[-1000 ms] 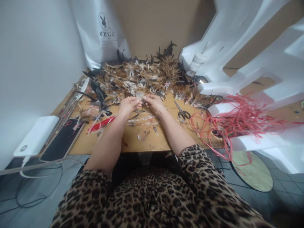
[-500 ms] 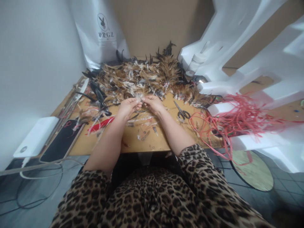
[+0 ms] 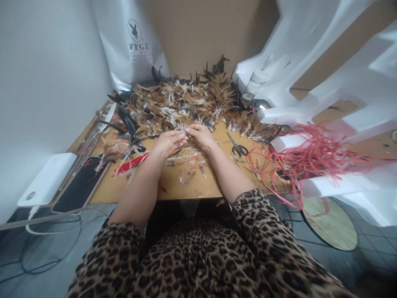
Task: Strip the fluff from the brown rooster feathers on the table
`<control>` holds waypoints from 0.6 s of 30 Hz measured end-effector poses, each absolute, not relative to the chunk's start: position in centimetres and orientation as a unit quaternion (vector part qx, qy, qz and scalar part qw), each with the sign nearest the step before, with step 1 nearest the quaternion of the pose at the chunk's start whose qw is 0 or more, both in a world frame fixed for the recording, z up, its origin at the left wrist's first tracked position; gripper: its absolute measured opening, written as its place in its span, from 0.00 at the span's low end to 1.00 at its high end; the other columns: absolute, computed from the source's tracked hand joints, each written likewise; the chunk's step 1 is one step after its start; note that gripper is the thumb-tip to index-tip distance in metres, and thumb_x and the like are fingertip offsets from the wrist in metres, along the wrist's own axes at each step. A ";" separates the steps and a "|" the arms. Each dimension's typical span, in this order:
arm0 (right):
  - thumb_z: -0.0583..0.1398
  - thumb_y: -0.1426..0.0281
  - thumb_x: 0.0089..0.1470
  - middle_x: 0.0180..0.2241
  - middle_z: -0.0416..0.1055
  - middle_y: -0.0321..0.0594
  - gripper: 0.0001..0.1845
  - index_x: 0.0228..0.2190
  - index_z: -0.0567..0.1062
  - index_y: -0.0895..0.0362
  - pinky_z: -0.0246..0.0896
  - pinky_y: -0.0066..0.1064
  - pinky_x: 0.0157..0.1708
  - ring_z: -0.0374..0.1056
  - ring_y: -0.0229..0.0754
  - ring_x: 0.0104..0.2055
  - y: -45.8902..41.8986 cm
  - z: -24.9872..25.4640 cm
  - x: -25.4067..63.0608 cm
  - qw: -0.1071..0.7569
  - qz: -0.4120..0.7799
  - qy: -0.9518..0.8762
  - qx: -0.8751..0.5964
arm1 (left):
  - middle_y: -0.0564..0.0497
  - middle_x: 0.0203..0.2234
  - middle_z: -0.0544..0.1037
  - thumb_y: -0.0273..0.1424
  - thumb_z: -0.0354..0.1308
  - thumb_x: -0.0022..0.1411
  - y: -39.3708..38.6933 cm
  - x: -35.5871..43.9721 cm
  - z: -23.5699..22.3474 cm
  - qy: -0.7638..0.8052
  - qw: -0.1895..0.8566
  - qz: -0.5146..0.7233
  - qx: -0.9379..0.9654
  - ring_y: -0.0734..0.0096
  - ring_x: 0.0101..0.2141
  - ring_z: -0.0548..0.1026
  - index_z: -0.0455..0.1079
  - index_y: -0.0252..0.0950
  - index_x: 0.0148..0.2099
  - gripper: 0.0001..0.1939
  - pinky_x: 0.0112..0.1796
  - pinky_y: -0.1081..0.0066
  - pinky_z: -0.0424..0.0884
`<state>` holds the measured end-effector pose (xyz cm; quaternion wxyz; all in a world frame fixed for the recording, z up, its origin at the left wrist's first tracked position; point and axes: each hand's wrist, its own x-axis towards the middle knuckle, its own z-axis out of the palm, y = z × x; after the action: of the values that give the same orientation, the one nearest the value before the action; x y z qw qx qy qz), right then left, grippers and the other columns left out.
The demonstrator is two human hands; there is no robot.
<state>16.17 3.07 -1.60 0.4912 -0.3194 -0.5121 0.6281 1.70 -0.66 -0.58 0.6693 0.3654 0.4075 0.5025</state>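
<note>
My left hand (image 3: pixel 169 140) and my right hand (image 3: pixel 201 135) meet fingertip to fingertip at the near edge of a big heap of brown, white and black feathers (image 3: pixel 186 101) on a wooden table (image 3: pixel 198 184). Both hands are pinched together on a small pale feather piece between them; it is too small to see clearly. Loose feather scraps (image 3: pixel 187 176) lie on the table under my wrists. A red feather (image 3: pixel 132 162) lies left of my left forearm.
Black scissors (image 3: pixel 237 145) lie right of my right hand. A tangle of red strips (image 3: pixel 305 155) spreads at the right over white foam blocks (image 3: pixel 325 70). A white bag (image 3: pixel 132 41) stands at the back left. A white box (image 3: pixel 46 178) and a dark tablet (image 3: pixel 79 186) sit at the left.
Both hands stay at the same spot by the feather heap; the left fingers have stretched out slightly towards the right hand.
</note>
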 end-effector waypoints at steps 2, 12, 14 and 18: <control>0.68 0.62 0.33 0.17 0.65 0.30 0.16 0.22 0.72 0.60 0.52 0.22 0.23 0.58 0.28 0.20 3.0 -1.4 16.1 0.490 0.630 -0.505 -0.329 | 0.45 0.24 0.77 0.24 0.65 0.46 -0.7 1.7 -0.6 0.412 0.664 0.499 0.376 0.80 0.21 0.73 0.72 0.26 0.32 0.09 0.24 0.82 0.69; 0.68 0.60 0.32 0.17 0.65 0.30 0.18 0.21 0.71 0.60 0.48 0.23 0.20 0.56 0.28 0.19 2.7 -1.2 16.2 0.470 0.616 -0.516 -0.366 | 0.46 0.23 0.77 0.26 0.63 0.47 -1.0 2.3 -0.1 0.467 0.579 0.504 0.439 0.78 0.21 0.73 0.72 0.28 0.29 0.06 0.23 0.80 0.68; 0.67 0.59 0.32 0.17 0.65 0.30 0.18 0.20 0.71 0.60 0.48 0.23 0.21 0.56 0.28 0.19 2.6 -1.1 16.2 0.468 0.601 -0.529 -0.376 | 0.46 0.23 0.77 0.25 0.64 0.46 -1.1 2.4 0.1 0.477 0.579 0.498 0.435 0.78 0.21 0.73 0.71 0.28 0.28 0.06 0.23 0.80 0.68; 0.67 0.59 0.32 0.17 0.65 0.29 0.18 0.20 0.71 0.60 0.49 0.23 0.23 0.55 0.29 0.20 2.4 -0.9 16.2 0.469 0.573 -0.548 -0.389 | 0.46 0.22 0.77 0.26 0.64 0.46 -1.2 2.3 0.1 0.482 0.586 0.485 0.434 0.78 0.20 0.73 0.71 0.28 0.28 0.06 0.23 0.80 0.68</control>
<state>16.22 2.36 -0.85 0.4690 -0.3888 -0.5484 0.5728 2.26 -1.17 0.06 0.5858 0.4343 0.4823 0.4853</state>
